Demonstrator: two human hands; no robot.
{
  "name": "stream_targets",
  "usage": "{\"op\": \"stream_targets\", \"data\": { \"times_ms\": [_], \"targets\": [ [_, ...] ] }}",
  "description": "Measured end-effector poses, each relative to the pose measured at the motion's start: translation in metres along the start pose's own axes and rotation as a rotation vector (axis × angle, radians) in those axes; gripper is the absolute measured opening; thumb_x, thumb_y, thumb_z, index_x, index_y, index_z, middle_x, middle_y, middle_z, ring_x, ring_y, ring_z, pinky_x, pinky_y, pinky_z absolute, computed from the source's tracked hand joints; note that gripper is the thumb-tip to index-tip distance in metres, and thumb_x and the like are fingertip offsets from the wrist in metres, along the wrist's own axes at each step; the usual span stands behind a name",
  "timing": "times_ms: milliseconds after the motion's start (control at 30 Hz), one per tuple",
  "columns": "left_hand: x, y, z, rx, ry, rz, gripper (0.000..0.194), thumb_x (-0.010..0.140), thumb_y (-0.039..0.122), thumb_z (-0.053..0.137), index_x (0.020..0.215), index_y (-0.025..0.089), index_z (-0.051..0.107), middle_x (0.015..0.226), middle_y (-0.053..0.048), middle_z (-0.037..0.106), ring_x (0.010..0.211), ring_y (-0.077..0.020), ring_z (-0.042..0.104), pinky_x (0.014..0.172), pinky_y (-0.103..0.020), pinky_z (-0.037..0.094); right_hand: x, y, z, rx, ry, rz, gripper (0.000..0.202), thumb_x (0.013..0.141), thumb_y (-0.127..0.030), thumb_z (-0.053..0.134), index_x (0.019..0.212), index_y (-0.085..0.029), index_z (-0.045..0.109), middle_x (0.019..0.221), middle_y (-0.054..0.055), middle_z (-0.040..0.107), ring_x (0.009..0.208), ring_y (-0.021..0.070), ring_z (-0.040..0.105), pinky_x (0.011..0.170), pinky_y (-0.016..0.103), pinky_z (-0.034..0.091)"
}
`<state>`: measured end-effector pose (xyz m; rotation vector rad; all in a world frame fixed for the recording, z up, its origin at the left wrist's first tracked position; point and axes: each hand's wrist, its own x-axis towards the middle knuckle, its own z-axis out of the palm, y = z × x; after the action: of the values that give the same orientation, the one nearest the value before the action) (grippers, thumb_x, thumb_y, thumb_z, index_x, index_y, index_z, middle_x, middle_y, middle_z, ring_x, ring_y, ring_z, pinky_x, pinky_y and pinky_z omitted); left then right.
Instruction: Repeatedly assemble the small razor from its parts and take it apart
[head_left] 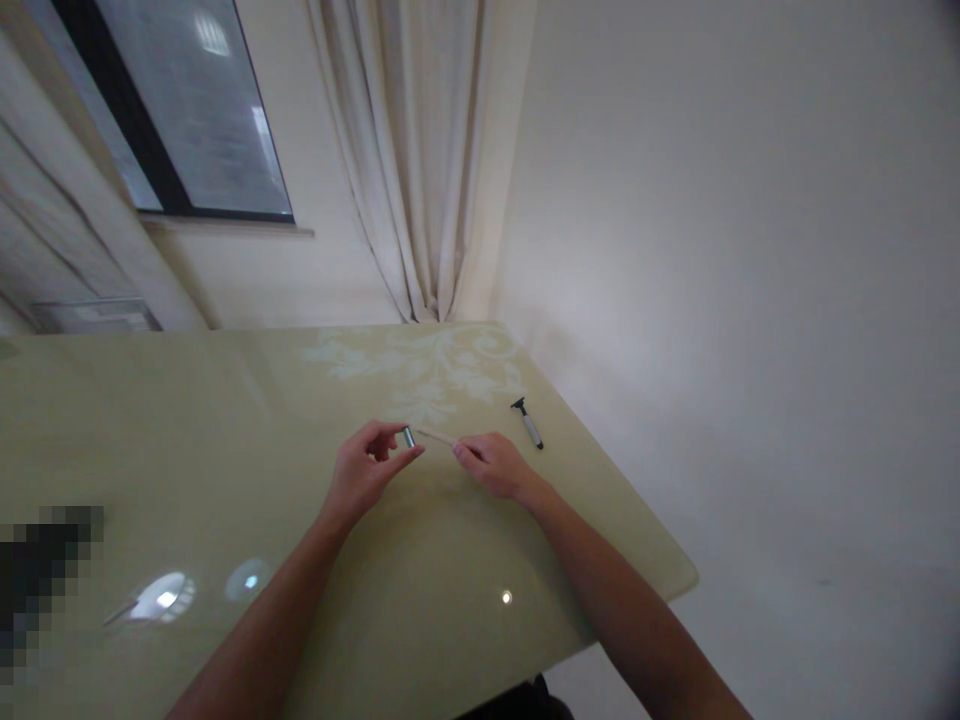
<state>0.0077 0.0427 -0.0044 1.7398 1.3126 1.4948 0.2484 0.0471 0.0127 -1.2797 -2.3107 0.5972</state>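
Note:
My left hand [364,468] pinches a small razor cartridge [408,437] between thumb and fingertips, holding it upright just above the table. Its face has a bluish, metallic sheen. In my right hand [495,463] is a pale thin stick [437,436], gripped near one end with the fingers wrapped round it. The stick's slim tip points left at the cartridge, and I cannot tell whether they touch. To the right of my right hand lies a razor [530,424] with a grey and black handle, its dark head toward the far side.
The glossy pale green table [285,470] has a white floral pattern at its far end and several light reflections. A slim object [120,612] lies at lower left. Beyond are a wall [720,250], a curtain [420,150] and a window [217,110]. A pixelated dark patch covers the left edge.

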Motion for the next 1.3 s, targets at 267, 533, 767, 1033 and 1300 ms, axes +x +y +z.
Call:
{"op": "stream_targets", "data": {
  "times_ms": [267, 533, 767, 1033, 1300],
  "targets": [
    [-0.0006, -0.0005, -0.0002, 0.003, -0.020, 0.036, 0.038, 0.072, 0.045, 0.088, 0.098, 0.020, 0.077, 0.071, 0.004, 0.059, 0.059, -0.0104, 0.050, 0.056, -0.023, 0.043, -0.0013, 0.0008, -0.0007, 0.005, 0.014, -0.026, 0.044, 0.104, -0.043, 0.041, 0.067, -0.019, 0.048, 0.062, -0.002, 0.044, 0.059, 0.0115, 0.040, 0.060, 0.029, 0.020],
    [-0.0007, 0.0037, 0.0004, -0.006, -0.027, 0.027, 0.039, 0.072, 0.045, 0.087, 0.099, 0.020, 0.077, 0.070, 0.004, 0.059, 0.058, -0.0105, 0.050, 0.055, -0.023, 0.043, -0.0014, -0.0005, -0.0008, -0.020, 0.018, -0.040, 0.043, 0.104, -0.041, 0.041, 0.069, -0.018, 0.051, 0.063, -0.002, 0.047, 0.061, 0.0120, 0.041, 0.060, 0.029, 0.020],
    [-0.0020, 0.0012, 0.0033, -0.002, -0.067, 0.024, 0.038, 0.071, 0.045, 0.088, 0.096, 0.019, 0.076, 0.070, 0.003, 0.059, 0.058, -0.0109, 0.051, 0.055, -0.024, 0.042, -0.0002, 0.0021, 0.0020, -0.006, -0.008, -0.066, 0.045, 0.106, -0.042, 0.041, 0.070, -0.018, 0.054, 0.063, -0.002, 0.047, 0.061, 0.0120, 0.043, 0.061, 0.028, 0.022],
    [-0.0023, 0.0006, 0.0031, -0.007, -0.063, -0.009, 0.039, 0.070, 0.045, 0.087, 0.098, 0.019, 0.077, 0.069, 0.003, 0.058, 0.056, -0.0104, 0.049, 0.053, -0.023, 0.042, -0.0010, -0.0005, 0.0000, -0.067, -0.018, -0.021, 0.045, 0.107, -0.042, 0.041, 0.074, -0.018, 0.059, 0.065, -0.001, 0.053, 0.063, 0.0128, 0.043, 0.061, 0.029, 0.021],
    [-0.0026, 0.0005, 0.0040, -0.029, -0.066, -0.028, 0.040, 0.069, 0.046, 0.087, 0.097, 0.019, 0.077, 0.070, 0.003, 0.059, 0.056, -0.0102, 0.049, 0.052, -0.023, 0.042, -0.0016, -0.0021, -0.0006, -0.083, -0.021, -0.016, 0.045, 0.107, -0.041, 0.042, 0.074, -0.017, 0.061, 0.067, -0.001, 0.054, 0.063, 0.0125, 0.043, 0.061, 0.029, 0.021]
  ]
}}
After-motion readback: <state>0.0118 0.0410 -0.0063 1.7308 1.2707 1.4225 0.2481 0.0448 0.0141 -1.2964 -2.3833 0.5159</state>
